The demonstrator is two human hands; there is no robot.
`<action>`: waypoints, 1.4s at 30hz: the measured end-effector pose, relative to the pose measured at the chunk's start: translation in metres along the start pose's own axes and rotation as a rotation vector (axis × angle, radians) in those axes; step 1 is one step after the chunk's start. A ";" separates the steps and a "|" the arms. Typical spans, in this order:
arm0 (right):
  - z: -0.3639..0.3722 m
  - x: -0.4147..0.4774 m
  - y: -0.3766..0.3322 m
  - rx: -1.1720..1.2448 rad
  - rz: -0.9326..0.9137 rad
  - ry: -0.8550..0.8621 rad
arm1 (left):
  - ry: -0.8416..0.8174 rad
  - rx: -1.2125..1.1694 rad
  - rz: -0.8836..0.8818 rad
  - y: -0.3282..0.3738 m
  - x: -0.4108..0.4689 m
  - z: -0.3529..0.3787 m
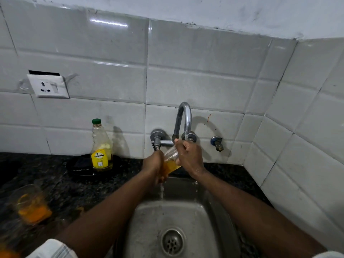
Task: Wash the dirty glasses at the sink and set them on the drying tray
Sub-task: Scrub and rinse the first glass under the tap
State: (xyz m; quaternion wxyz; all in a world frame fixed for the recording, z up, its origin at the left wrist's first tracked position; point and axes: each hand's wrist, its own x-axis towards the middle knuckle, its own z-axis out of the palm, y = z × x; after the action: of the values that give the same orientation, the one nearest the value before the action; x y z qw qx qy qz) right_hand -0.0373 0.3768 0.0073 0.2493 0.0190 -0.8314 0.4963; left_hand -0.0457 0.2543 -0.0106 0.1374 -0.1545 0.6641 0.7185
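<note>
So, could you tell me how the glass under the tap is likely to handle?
Probably slippery: water runs off the glass and the left hand. Likely fragile, being clear and held over a steel sink. Tilted, its orange liquid could spill.

Counter glass (pixel 31 205) is blurred (contents indistinct).

Glossy white rectangular tiles (pixel 186 58) cover the back wall, meeting a second tiled wall (pixel 307 108) in a corner at right. Above them runs a scuffed, white-painted strip of wall (pixel 204 8). A white electrical socket (pixel 48 86) is set in the tiles at left. A bright streak of reflected light (pixel 108 22) shines on the upper tiles. Below, a dark speckled stone counter (pixel 46 175) runs along the wall.
</note>
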 end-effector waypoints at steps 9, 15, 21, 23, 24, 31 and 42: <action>-0.006 -0.004 -0.010 0.039 0.010 -0.034 | 0.062 -0.016 0.045 0.006 -0.002 -0.002; -0.002 0.000 -0.009 0.205 0.218 0.055 | 0.398 0.101 0.824 -0.017 -0.006 0.006; -0.005 0.000 -0.011 -0.006 0.062 0.048 | 0.097 0.047 0.038 0.010 -0.004 0.001; -0.004 0.000 -0.010 0.017 0.100 0.044 | 0.135 0.009 0.115 0.006 -0.009 0.003; -0.002 0.001 -0.010 0.070 0.162 0.057 | 0.254 0.039 0.308 -0.002 -0.006 0.005; -0.001 -0.005 -0.015 0.170 0.220 0.041 | 0.308 0.081 0.374 0.003 0.009 0.000; 0.000 -0.009 -0.015 0.170 0.133 0.008 | 0.266 0.045 0.268 0.000 0.019 -0.007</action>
State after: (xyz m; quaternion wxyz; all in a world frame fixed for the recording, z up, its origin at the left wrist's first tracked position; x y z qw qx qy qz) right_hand -0.0250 0.3672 0.0155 0.2169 -0.0170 -0.7847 0.5805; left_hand -0.0629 0.2472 -0.0186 -0.0451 -0.1554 0.7071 0.6884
